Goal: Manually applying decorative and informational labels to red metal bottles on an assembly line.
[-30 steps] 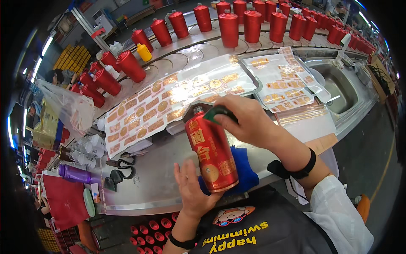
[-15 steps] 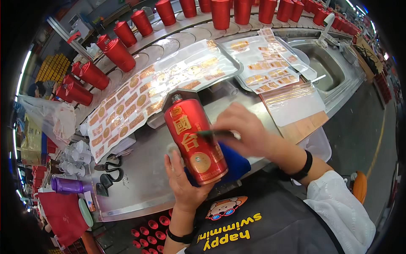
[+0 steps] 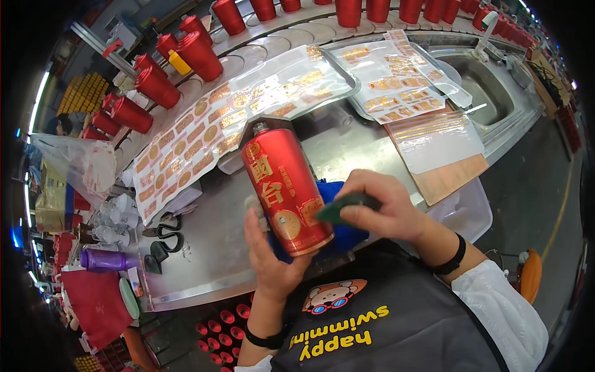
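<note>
A red bottle with gold characters and gold labels lies tilted, its neck in a dark angular rest and a blue cloth under its lower part. My left hand grips its lower left side near the base, fingers partly behind it. In my right hand is a dark green flat piece with a pointed tip, like a scraper. Its tip reaches the small gold label on the bottle's lower right side; whether it touches is hard to tell.
Sheets of gold stickers cover the tray behind the bottle, and more sticker sheets lie beside a sink. Red bottles line a curved conveyor. Black scissors and a purple cup sit left.
My right hand has moved down toward the bottle's base with the green piece. The bottle has turned slightly in my left hand. Bottles along the conveyor have shifted, and a yellow one shows among them.
</note>
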The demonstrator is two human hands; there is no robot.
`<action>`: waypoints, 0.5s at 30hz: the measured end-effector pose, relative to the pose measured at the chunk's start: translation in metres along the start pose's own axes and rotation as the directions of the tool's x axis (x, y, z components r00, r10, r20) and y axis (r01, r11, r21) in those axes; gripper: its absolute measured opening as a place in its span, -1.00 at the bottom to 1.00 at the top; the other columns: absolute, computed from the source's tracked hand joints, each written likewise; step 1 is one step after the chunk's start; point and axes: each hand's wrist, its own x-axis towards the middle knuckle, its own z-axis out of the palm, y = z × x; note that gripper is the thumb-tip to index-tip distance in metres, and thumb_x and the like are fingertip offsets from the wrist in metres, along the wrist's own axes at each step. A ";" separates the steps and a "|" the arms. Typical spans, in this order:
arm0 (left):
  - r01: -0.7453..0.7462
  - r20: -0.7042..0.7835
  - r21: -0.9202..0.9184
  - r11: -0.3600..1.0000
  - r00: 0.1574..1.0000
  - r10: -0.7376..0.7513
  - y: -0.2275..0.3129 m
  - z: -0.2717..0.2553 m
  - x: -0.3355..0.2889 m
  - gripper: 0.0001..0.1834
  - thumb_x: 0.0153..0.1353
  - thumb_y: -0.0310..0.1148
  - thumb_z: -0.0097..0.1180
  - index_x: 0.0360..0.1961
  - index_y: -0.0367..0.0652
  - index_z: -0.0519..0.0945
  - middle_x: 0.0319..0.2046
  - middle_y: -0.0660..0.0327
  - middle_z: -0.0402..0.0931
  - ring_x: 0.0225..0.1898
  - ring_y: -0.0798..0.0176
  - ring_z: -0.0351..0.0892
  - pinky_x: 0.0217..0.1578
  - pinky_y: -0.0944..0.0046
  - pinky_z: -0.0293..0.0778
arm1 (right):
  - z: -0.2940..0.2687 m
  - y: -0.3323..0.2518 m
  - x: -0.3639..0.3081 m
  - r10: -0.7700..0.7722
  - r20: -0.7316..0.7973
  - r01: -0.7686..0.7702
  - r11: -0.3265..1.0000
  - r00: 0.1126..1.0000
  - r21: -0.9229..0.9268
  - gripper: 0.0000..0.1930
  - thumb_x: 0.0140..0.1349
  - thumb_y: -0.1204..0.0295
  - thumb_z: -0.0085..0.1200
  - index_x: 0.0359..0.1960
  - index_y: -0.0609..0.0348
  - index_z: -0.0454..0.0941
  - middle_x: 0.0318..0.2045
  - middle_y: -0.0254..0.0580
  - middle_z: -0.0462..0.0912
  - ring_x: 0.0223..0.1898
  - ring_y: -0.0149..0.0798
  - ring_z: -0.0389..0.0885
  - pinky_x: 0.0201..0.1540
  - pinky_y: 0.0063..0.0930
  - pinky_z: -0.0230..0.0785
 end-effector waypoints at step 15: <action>-0.496 -0.061 0.284 0.821 0.845 0.532 0.008 -0.002 -0.005 -0.50 0.10 -0.37 0.32 0.06 -0.07 0.41 0.01 0.00 0.41 0.12 -0.05 0.35 0.28 -0.28 0.10 | 0.014 0.018 -0.003 0.133 -0.139 -0.136 0.991 0.981 -0.016 -0.75 0.23 0.37 0.20 -0.15 0.27 0.55 -0.38 -0.12 0.65 -0.35 -0.33 0.61 -0.29 -0.45 0.44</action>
